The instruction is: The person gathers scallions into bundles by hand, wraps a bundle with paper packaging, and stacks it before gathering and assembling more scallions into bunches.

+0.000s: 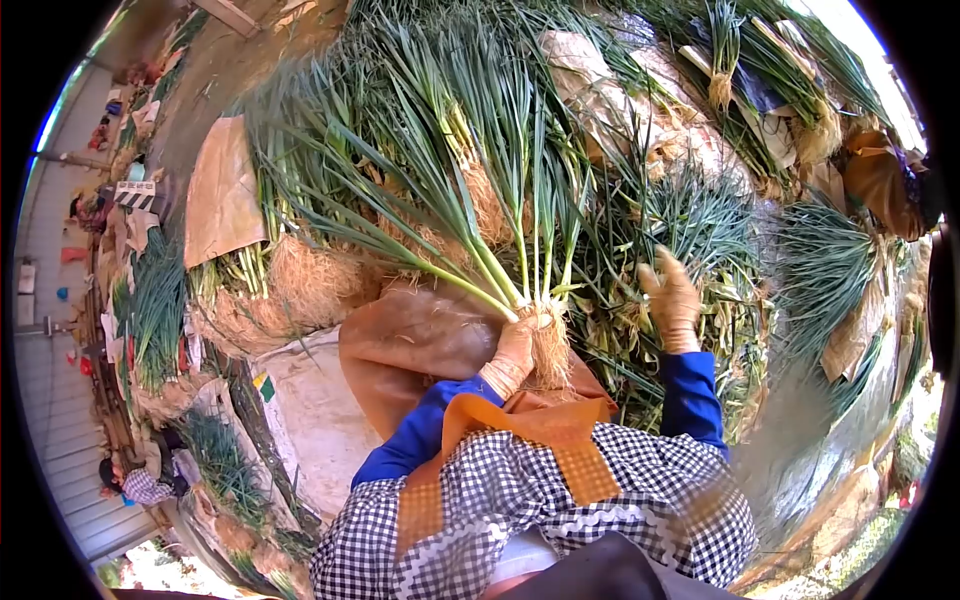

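Observation:
My left hand (513,358), in a tan glove, is closed round the lower white stalks of several green onions (505,285). Their pale stringy roots (551,355) hang beside my fingers, and the long green leaves fan out away from me. To the right, my gloved right hand (672,298) is raised with its fingers apart and nothing in it. It hovers over a heap of loose leaves and yellowed trimmings (640,340). An orange-brown sheet (395,345) covers my lap beneath the held stalks.
A large pile of green onions (400,110) lies in front, with rooted bundles (310,275) at left beside a brown paper sheet (222,190). More bundles (825,265) rest on the right. A pale sack (315,400) is at my left; a person (150,485) sits farther left.

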The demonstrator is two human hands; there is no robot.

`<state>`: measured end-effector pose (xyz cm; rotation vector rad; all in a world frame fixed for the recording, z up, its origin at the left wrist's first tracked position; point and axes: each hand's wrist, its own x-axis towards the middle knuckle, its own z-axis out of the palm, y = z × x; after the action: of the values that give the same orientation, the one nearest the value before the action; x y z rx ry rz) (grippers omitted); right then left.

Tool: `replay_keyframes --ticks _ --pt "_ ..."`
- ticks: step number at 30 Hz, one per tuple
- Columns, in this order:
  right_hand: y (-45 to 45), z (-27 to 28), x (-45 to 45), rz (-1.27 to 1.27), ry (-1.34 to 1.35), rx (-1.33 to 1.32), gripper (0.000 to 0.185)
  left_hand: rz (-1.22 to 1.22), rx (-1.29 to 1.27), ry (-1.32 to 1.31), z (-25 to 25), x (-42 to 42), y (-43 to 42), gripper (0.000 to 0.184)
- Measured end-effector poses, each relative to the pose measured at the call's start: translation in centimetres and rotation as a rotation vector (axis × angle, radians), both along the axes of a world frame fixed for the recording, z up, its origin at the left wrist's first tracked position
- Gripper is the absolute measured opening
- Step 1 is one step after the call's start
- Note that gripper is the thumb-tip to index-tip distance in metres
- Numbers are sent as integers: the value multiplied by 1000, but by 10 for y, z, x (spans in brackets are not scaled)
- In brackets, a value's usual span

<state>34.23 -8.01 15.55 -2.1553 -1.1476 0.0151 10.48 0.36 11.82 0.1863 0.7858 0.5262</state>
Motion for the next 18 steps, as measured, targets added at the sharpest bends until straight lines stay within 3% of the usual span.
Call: replay_keyframes --ticks 2,5,8,10,12,14,15,16,18 --pt "44 19 -45 346 94 -215 47 -5 99 63 -6 -2 -4 30" --pt "88 19 -56 557 354 -571 48 41 80 112 -13 -4 -5 31" --pt "93 -22 -54 736 707 -380 47 85 185 222 -11 3 -2 28" --pt "83 -33 -61 672 845 -391 39 107 179 250 -18 3 -5 27" --pt "69 -6 -75 473 1184 -254 24 104 191 255 -28 3 -5 26" --pt "40 17 -85 504 1528 -186 25 113 57 111 -33 -1 -3 23" --pt "21 29 -89 649 1574 -284 25 54 -8 198 -28 -1 0 21" --pt "5 42 -85 796 1612 -378 26 145 25 109 -18 6 -1 21" --pt "-18 70 -47 1025 1419 -706 23 143 64 184 -37 1 1 22"
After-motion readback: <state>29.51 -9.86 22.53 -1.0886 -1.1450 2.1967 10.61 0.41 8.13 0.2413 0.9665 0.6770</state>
